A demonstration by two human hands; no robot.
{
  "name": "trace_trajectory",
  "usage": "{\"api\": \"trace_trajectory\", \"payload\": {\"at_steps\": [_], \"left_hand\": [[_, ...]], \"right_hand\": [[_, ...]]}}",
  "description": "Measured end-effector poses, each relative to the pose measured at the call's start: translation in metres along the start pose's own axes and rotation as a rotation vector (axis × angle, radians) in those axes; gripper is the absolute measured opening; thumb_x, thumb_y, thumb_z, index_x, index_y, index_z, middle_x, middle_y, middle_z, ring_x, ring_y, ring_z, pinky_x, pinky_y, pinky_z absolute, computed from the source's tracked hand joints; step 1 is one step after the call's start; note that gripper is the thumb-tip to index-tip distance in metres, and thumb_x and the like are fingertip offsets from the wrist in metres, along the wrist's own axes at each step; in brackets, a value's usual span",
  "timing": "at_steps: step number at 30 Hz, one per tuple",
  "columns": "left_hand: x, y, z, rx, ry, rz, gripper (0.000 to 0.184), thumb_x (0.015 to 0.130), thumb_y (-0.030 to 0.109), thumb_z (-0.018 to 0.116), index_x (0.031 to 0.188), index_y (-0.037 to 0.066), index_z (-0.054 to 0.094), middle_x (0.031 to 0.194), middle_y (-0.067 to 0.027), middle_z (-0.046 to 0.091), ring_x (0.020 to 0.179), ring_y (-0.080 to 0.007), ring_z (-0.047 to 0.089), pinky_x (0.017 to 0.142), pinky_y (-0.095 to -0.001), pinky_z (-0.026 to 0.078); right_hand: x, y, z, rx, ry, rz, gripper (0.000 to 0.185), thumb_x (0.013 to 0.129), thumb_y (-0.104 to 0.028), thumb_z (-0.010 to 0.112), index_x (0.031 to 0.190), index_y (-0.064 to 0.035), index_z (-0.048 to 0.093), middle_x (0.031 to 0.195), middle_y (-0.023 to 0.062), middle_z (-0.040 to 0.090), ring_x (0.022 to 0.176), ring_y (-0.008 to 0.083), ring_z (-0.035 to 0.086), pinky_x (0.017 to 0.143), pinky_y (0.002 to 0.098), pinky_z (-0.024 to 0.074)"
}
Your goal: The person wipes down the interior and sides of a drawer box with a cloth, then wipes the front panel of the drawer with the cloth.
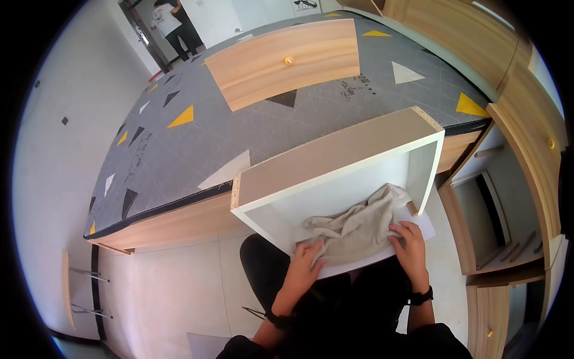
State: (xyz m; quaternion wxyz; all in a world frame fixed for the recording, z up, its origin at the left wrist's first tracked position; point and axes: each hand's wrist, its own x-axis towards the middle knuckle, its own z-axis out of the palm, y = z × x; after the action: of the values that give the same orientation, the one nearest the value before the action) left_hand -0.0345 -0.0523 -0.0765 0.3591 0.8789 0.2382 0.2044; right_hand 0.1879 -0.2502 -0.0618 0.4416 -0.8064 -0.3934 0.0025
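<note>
A wooden drawer box (341,166) without its front panel stands tilted across my lap, its grey side up against the bed. Inside it, a crumpled beige cloth (359,230) lies on the white bottom board (353,266). My left hand (304,266) pinches the cloth's left edge with bent fingers. At the opposite edge, my right hand (411,244) has its curled fingers closed on the cloth. Both hands rest near the board's front edge. A wood-grain drawer front (287,75) with a round yellow knob (289,60) lies on the mattress beyond.
A grey patterned mattress (173,143) fills the space ahead. On the right stands a wooden cabinet (478,221) with an open drawer slot and loose wooden strips. A folding-leg board (67,287) leans at left. Another person (172,29) stands by the far doorway.
</note>
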Motion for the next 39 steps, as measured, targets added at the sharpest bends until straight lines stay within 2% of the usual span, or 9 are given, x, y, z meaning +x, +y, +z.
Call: {"api": "trace_trajectory", "payload": {"at_steps": [4,7,17,20,25,31,34,36,39], "left_hand": [[0.009,0.02,-0.032,0.012,0.17,0.032,0.045,0.088,0.002,0.065,0.132,0.012,0.058,0.099,-0.0076,0.061,0.075,-0.0153,0.057,0.066,-0.0252,0.046],[0.003,0.015,-0.056,-0.47,0.361,-0.014,0.036,0.093,0.0,0.062,0.128,0.003,0.058,0.102,-0.0056,0.061,0.083,-0.0109,0.058,0.069,-0.0234,0.048],[-0.016,0.003,-0.069,-1.019,0.406,0.134,0.04,0.081,-0.013,0.069,0.119,-0.003,0.062,0.104,-0.0071,0.061,0.088,-0.0122,0.059,0.071,-0.0225,0.048],[-0.026,0.005,-0.055,-0.646,0.216,0.031,0.026,0.075,-0.007,0.078,0.098,0.001,0.069,0.1,-0.0074,0.062,0.088,-0.0156,0.061,0.07,-0.0273,0.05],[-0.014,0.015,-0.06,-0.026,0.216,0.153,0.028,0.07,-0.006,0.076,0.096,0.003,0.07,0.096,-0.0106,0.061,0.085,-0.024,0.062,0.07,-0.0289,0.051],[0.037,0.062,-0.123,0.512,0.9,0.365,0.035,0.078,-0.012,0.061,0.105,0.005,0.073,0.097,-0.0118,0.06,0.091,-0.0246,0.059,0.078,-0.0339,0.048],[0.069,0.105,-0.143,0.384,1.039,0.313,0.033,0.085,-0.007,0.06,0.113,0.007,0.071,0.104,-0.0126,0.059,0.098,-0.0234,0.057,0.085,-0.0339,0.046],[0.086,0.1,-0.144,0.318,0.882,0.251,0.05,0.087,0.028,0.067,0.13,0.003,0.058,0.125,-0.0182,0.057,0.115,-0.0358,0.054,0.099,-0.0481,0.042],[0.092,0.087,-0.115,0.613,0.698,0.328,0.047,0.09,0.026,0.066,0.13,0.004,0.057,0.123,-0.0175,0.056,0.11,-0.0341,0.054,0.1,-0.0464,0.04]], "right_hand": [[0.009,0.002,-0.008,0.33,0.038,0.025,0.022,0.079,-0.002,0.075,0.1,-0.0013,0.068,0.096,0.0067,0.066,0.087,0.0201,0.062,0.078,0.029,0.0485],[0.033,-0.027,-0.032,0.713,0.049,0.263,0.02,0.083,-0.004,0.076,0.101,-0.0015,0.069,0.091,-0.0004,0.065,0.081,0.0073,0.058,0.069,0.0207,0.0437],[0.063,-0.042,-0.049,0.412,-0.161,0.217,0.049,0.081,-0.011,0.081,0.126,-0.0061,0.065,0.073,-0.0082,0.055,0.058,0.0016,0.036,0.052,0.018,0.0293],[0.051,-0.039,-0.048,0.394,-0.171,0.229,0.047,0.08,-0.01,0.08,0.124,-0.0064,0.064,0.076,-0.0039,0.058,0.056,0.0015,0.045,0.048,0.0182,0.0333],[0.059,-0.043,-0.049,0.537,-0.086,0.223,0.03,0.084,-0.004,0.076,0.112,-0.0029,0.064,0.079,0.0008,0.06,0.057,0.004,0.056,0.046,0.0203,0.0401],[0.115,-0.109,-0.067,0.447,0.441,-0.376,0.031,0.088,0.002,0.068,0.118,-0.0002,0.058,0.113,0.0119,0.064,0.079,0.0125,0.064,0.077,0.0248,0.0518],[0.142,-0.169,-0.057,0.177,0.334,-0.671,0.051,0.081,-0.016,0.076,0.126,-0.0005,0.058,0.111,0.0185,0.065,0.091,0.0278,0.066,0.089,0.038,0.0492],[0.154,-0.18,-0.038,0.074,0.239,-0.737,0.057,0.079,-0.027,0.078,0.126,-0.0005,0.059,0.11,0.0206,0.065,0.093,0.0327,0.066,0.089,0.0415,0.0484],[0.167,-0.167,-0.002,-0.444,0.23,-0.922,0.062,0.077,-0.047,0.074,0.117,-0.0006,0.064,0.105,0.0215,0.066,0.09,0.0353,0.065,0.084,0.0432,0.0484]]}}
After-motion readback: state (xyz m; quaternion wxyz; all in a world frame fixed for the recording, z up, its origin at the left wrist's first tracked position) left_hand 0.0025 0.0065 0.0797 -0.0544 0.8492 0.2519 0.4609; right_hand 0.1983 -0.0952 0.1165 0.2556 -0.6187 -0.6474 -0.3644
